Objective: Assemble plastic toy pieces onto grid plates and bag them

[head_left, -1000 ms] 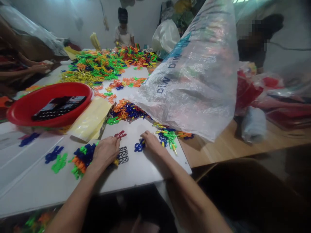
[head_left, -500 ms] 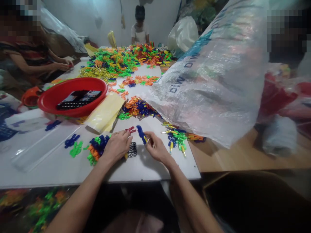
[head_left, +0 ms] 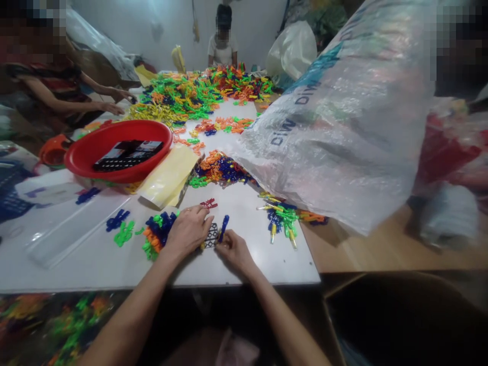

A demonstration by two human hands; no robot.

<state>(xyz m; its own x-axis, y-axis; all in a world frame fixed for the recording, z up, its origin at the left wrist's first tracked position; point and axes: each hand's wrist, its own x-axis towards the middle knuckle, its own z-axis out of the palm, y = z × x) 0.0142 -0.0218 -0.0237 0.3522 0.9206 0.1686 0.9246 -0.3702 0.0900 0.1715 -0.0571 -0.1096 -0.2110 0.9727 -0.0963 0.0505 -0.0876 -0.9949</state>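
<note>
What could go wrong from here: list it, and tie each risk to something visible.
1. The blue piece stands up from the right hand's fingertip grip beside the black grid; it could slip.
2. The left hand is right by the heaped pieces; a sideways move might scatter them.
3. The white sack might slump onto the green pieces nearby.

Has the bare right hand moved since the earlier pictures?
Yes: the bare right hand has moved leftward, closer to the rectangular black lattice on the white tabletop.
</note>
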